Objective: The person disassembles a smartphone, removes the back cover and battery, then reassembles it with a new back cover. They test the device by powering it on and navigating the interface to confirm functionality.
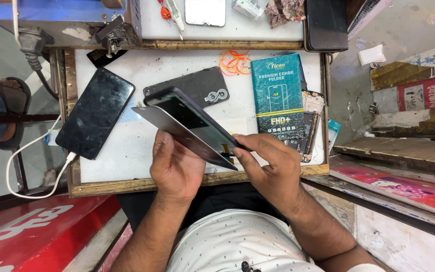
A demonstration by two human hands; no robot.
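My two hands hold a black phone that is split open above the white work tray (127, 151). The left hand (176, 166) grips the thin grey display panel (177, 132) from below. The right hand (270, 163) grips the lower end of the dark phone body (187, 110), which lies just over the panel. The two parts spread apart like a wedge toward the upper left and meet near my fingers.
A black phone (95, 113) on a white cable (26, 161) lies at the tray's left. A black back cover (197, 84) lies behind. A teal box (278, 95) covers a bare phone frame (310, 123) on the right. Orange wire loops (235, 63) sit at the back.
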